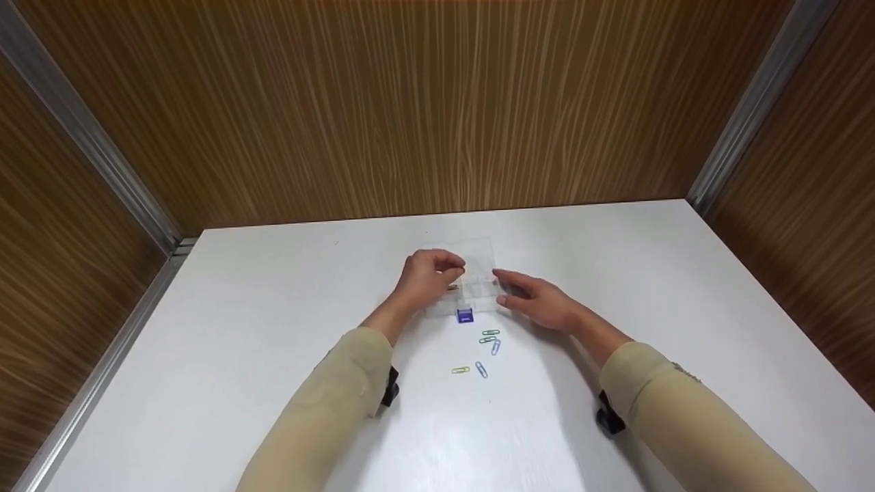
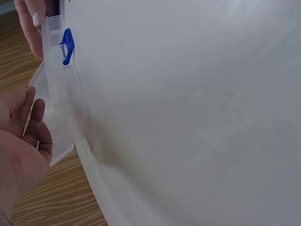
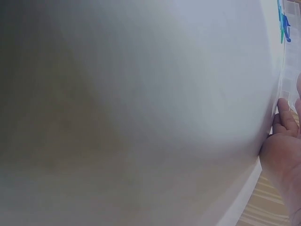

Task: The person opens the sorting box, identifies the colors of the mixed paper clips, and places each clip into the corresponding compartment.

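Note:
A clear plastic box (image 1: 482, 304) with its see-through lid (image 1: 480, 249) raised at the back stands on the table, a blue latch (image 1: 465, 315) at its front. Above the left part of the box is my left hand (image 1: 424, 279), thumb and forefinger tips close together; whether a small thing is between them cannot be seen. My right hand (image 1: 540, 301) rests against the box's right side with fingers and thumb apart. In front of the box lie two green paper clips (image 1: 489, 336), two blue paper clips (image 1: 482, 370) and a yellow paper clip (image 1: 461, 370).
The white table (image 1: 273, 328) is bounded by a wood-grain panel (image 1: 410, 109) at the back and more panels at both sides. Metal posts (image 1: 752, 102) stand at the corners. A dark wrist device (image 1: 610, 414) sits at the right sleeve.

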`<state>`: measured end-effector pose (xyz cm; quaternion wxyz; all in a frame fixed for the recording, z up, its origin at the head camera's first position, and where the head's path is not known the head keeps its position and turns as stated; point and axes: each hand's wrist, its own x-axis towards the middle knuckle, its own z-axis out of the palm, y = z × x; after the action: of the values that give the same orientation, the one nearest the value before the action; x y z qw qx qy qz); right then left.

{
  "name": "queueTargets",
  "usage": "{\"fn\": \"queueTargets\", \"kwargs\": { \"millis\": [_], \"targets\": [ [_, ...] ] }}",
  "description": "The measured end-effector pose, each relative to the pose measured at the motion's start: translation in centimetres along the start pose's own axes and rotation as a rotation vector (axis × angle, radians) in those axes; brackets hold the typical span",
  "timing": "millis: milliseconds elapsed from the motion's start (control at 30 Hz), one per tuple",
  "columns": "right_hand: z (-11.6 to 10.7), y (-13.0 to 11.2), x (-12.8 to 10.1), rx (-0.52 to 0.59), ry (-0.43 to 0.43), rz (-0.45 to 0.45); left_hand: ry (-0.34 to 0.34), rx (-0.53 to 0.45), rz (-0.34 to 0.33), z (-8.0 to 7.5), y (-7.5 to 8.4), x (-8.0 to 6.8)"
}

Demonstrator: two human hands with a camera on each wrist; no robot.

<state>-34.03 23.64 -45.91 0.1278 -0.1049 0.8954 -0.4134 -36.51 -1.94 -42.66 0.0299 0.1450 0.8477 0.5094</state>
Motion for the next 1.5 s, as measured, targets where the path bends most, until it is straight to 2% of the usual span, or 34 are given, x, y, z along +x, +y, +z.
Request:
{"fn": "queueTargets", "kwargs": {
  "millis": [100,200,467,633,867,1000,1167,1300,1500],
  "targets": [
    [0.0,-0.1,0.0,-0.006,0.005,-0.001,0.013,-0.004,0.029,-0.4,0.3,-0.4],
    [0.0,-0.1,0.1,-0.002,0.004,0.009,-0.003,-0.008,0.044,-0.8,0.7,-1.1],
    [-0.1,0.0,0.0,0.012,-0.006,0.026,-0.171,-0.014,0.027,-1.9,1.1,-4.4],
    [-0.2,0.0,-0.1,0.003,-0.007,0.005,-0.264,-0.007,0.033,-2.2,0.5,-6.2],
    [-0.2,0.2,-0.1,-0.010,-0.007,-0.002,-0.350,0.001,0.069,-1.7,-0.7,-7.9],
    [-0.2,0.2,0.0,-0.013,-0.003,-0.007,-0.388,-0.005,0.069,-1.4,-1.5,-8.7],
    [-0.2,0.2,0.1,-0.017,0.006,-0.044,-0.420,-0.032,0.039,-1.2,-2.1,-9.3],
    [-0.1,0.3,0.2,-0.008,0.011,-0.064,-0.428,-0.039,0.026,-1.0,-2.3,-9.5],
    [-0.1,0.4,0.0,-0.004,0.017,-0.058,-0.438,-0.014,0.045,-0.7,-2.5,-9.6]
  ]
}}
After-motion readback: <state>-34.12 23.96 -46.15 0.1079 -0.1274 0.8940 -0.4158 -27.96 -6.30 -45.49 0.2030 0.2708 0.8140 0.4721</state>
